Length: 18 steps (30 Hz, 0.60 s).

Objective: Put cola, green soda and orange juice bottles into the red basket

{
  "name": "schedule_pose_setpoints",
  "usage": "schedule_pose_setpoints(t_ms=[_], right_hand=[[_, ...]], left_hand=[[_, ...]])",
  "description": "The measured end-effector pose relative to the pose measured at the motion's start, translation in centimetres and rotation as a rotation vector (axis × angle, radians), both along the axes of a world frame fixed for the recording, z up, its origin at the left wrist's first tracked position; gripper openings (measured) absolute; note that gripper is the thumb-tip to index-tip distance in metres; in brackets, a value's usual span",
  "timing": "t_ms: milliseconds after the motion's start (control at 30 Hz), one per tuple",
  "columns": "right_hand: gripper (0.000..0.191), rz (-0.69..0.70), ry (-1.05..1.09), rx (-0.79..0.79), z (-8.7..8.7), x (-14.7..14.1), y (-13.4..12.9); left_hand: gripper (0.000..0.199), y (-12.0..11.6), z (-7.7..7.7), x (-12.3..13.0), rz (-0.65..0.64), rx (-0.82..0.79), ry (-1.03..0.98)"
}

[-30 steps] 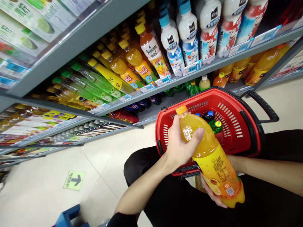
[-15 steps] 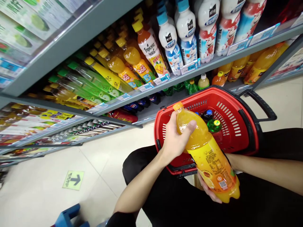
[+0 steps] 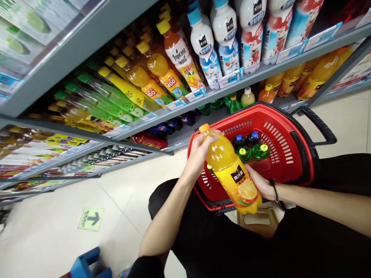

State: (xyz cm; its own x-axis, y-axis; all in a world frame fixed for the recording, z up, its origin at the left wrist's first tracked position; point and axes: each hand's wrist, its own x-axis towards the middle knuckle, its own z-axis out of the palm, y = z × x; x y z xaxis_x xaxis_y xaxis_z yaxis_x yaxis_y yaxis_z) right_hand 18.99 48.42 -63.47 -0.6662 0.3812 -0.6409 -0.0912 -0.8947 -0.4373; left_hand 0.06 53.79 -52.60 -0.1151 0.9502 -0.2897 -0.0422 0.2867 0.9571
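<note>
A large bottle of orange juice [image 3: 232,173] with an orange cap is tilted over the near side of the red shopping basket [image 3: 285,170], its cap pointing up and left. My left hand [image 3: 201,150] is closed around the neck end, thumb across the front. Lower down, my right hand [image 3: 259,181] grips the bottle's right side, with some of its fingers hidden behind it. Inside the basket stand dark bottles with blue caps [image 3: 254,136] and green bottles with yellow caps [image 3: 261,151].
Shelves ahead hold juice bottles [image 3: 166,77] and white milk-drink bottles [image 3: 227,38]. The basket's black handle [image 3: 317,123] sticks out to the right. A blue plastic object [image 3: 87,264] and a floor arrow sign [image 3: 91,219] lie at lower left. My knees flank the basket.
The juice bottle has moved left and up, closer over the basket, and turned so its front label with the orange picture faces me. Both hands moved with it, uncovering more bottles in the basket.
</note>
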Motion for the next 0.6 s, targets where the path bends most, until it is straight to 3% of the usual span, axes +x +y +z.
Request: schedule_pose_setpoints(t_ms=[100,200,333,600], right_hand=[[0.054,-0.06,-0.062,0.11,0.3,-0.2,0.5],[0.058,-0.023,-0.085,0.142,0.3,0.1,1.0],[0.065,0.055,-0.114,0.208,-0.7,0.5,1.3],[0.07,0.083,-0.228,0.345,-2.7,1.0,1.2]], left_hand=[[0.031,0.2,-0.2,-0.2,0.012,-0.016,-0.034],[0.027,0.2,-0.4,-0.4,0.027,-0.015,-0.087],[0.023,0.3,-1.0,-0.6,0.08,-0.012,-0.106],[0.016,0.1,-1.4,-0.3,0.143,-0.017,-0.172]])
